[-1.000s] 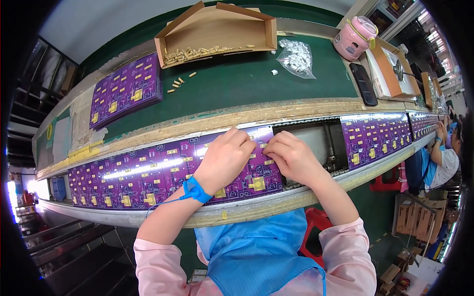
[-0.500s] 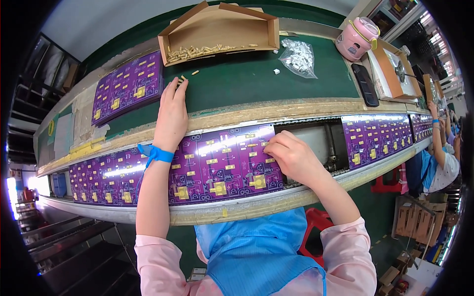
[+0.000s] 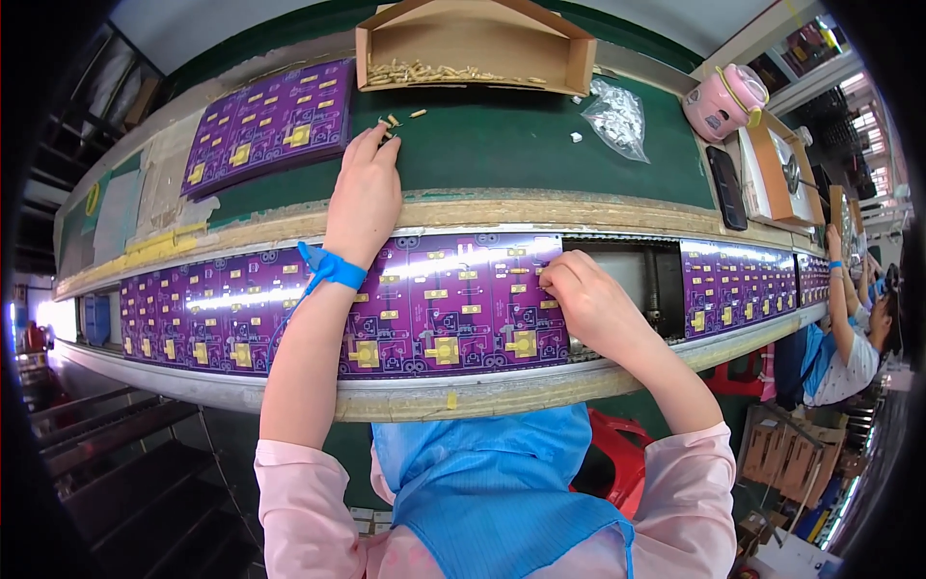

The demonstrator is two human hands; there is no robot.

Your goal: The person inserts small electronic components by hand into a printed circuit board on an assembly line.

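My left hand (image 3: 365, 201), with a blue wrist strap (image 3: 330, 269), reaches over the green bench. Its fingers are stretched out, the tips beside a few loose brass pins (image 3: 391, 122); the thumb is mostly hidden. A purple circuit board (image 3: 453, 309) with gold pads lies on the rail in front of me, partly under my left forearm. Over that board's right edge is my right hand (image 3: 600, 301), thumb and fingertips pinched together low at the surface. Whatever it pinches is too small to make out. A brass piece (image 3: 518, 271) lies on the board just left of those fingertips.
A cardboard box (image 3: 477, 48) of brass pins stands at the back. Left of it are stacked purple boards (image 3: 275, 116). To the right are a bag of white parts (image 3: 617, 121), a phone (image 3: 725, 188) and a pink pot (image 3: 723, 101). Another person (image 3: 849, 338) works far right.
The whole view has shifted, so the bench things appear further right. My left fingers stay by the loose pins and have bent slightly. My right hand keeps its pinch at the board's edge.
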